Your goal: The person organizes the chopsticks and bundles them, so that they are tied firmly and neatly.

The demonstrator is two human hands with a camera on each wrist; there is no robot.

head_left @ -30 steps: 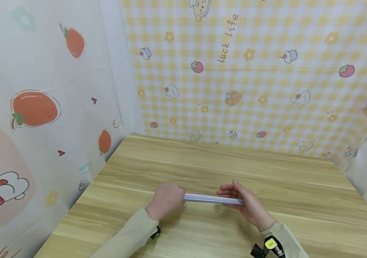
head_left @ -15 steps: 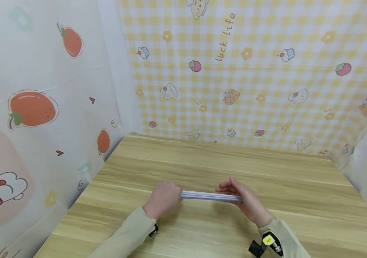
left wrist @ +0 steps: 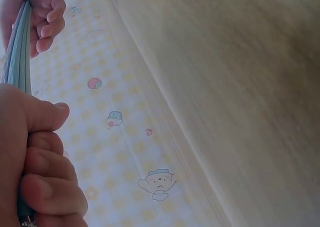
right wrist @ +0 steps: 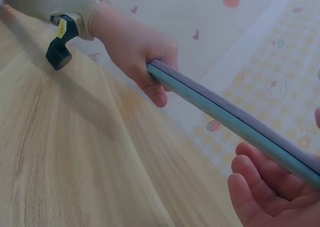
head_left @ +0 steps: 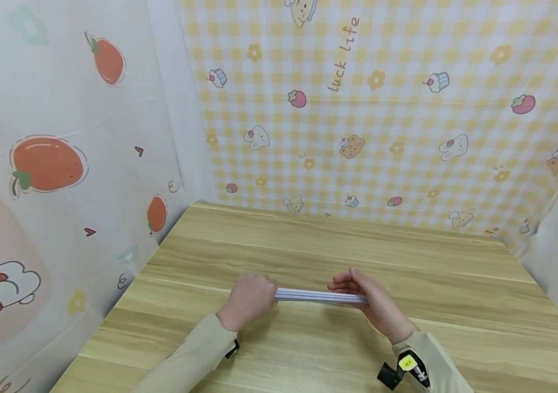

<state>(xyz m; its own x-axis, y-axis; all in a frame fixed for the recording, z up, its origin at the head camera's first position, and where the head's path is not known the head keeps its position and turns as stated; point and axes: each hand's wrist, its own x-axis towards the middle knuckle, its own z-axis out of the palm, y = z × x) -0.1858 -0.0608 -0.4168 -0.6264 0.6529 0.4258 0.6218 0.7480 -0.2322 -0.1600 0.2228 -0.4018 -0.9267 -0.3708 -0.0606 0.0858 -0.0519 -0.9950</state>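
Observation:
A long, slim, layered thing [head_left: 320, 296] in lavender and teal, like a closed folding fan, is held level above the table. My left hand [head_left: 249, 300] grips its left end; in the left wrist view the fingers of this left hand [left wrist: 45, 172] are curled round it, with the thumb along the top. The far end reaches my right hand [head_left: 372, 303], lying against the palm. In the right wrist view the fingers of that right hand [right wrist: 270, 192] are loosely bent, apart from one another, beneath the layered thing [right wrist: 230, 117]. Its right tip is hidden by the hand.
The wood-grain table [head_left: 308, 251] extends behind and in front of the hands. A checked yellow cloth [head_left: 382, 120] hangs at the back, and a white printed cloth [head_left: 112, 125] at the left. A thin yellow curve [head_left: 374, 328] shows by the right palm; I cannot tell what it is.
Both hands and the layered thing have shifted slightly up and left in the head view, along with a small tilt of the camera. The hold has stayed the same.

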